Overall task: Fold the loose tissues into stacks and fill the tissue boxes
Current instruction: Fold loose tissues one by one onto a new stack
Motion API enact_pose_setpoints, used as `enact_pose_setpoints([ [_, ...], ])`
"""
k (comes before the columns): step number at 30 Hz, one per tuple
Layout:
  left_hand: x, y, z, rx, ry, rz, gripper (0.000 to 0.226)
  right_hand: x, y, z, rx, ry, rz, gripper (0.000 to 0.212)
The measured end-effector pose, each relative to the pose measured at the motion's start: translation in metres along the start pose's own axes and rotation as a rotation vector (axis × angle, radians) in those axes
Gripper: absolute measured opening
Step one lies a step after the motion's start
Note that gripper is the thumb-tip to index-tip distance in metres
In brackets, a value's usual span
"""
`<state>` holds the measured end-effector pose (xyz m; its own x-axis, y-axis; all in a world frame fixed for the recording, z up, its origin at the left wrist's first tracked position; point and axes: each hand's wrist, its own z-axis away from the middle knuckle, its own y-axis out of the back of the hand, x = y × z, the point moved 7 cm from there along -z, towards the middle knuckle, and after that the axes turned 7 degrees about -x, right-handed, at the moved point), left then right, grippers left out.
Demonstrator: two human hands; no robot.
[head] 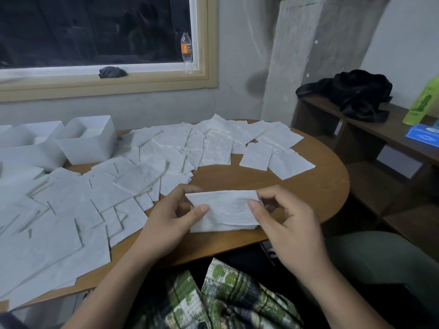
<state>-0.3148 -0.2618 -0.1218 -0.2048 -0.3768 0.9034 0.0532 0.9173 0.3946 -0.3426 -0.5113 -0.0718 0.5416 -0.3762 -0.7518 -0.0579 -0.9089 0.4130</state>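
**Wooden table, a drift of tissues, one fold in hand**

Brown wood shows only along the near and right side of our round table (297,186). Everywhere else it is covered by loose tissues (95,193), flat squares overlapping from the left edge to the far rim.

We hold one folded tissue (225,210) just above the near edge, straight in front of us. Its long axis runs left to right between our hands. Judging by the edges showing along its lower border, it is several layers thick. Our left hand (171,222) pinches the left end, thumb on top and fingers curled behind. Our right hand (285,224) pinches the right end, thumb on the face and fingertips closed on the upper corner.

The white tissue boxes (88,148) stand open at the far left, well apart from the fold and on the left hand's side. We judge that hand the nearer carrier once a stack is ready (the nearest box seems to have something white low inside, but we cannot tell how full it is).

Beyond the table is a dark window (95,32), with a plastic bottle (187,51) and a dark cloth (112,72) on its sill. To the right, a low wooden shelf (356,131) carries a black bag (356,96), a blue box (422,136) and a green pack (425,100).
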Motion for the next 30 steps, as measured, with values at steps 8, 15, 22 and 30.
enact_pose_setpoints([
  [8,-0.014,0.01,-0.003,0.133,0.067,0.071,0.018,0.057,-0.012,-0.022,0.017,-0.225,-0.134,0.008],
  [15,-0.023,0.014,-0.007,0.216,0.126,-0.117,0.013,0.079,-0.024,-0.029,-0.046,-0.264,0.109,0.026],
  [22,-0.03,0.012,-0.011,0.199,0.154,-0.314,0.016,0.089,-0.031,-0.025,-0.103,-0.278,0.272,0.035],
  [30,-0.032,0.012,-0.013,0.201,0.131,-0.346,0.031,0.098,-0.008,-0.04,-0.104,-0.224,0.43,0.019],
])
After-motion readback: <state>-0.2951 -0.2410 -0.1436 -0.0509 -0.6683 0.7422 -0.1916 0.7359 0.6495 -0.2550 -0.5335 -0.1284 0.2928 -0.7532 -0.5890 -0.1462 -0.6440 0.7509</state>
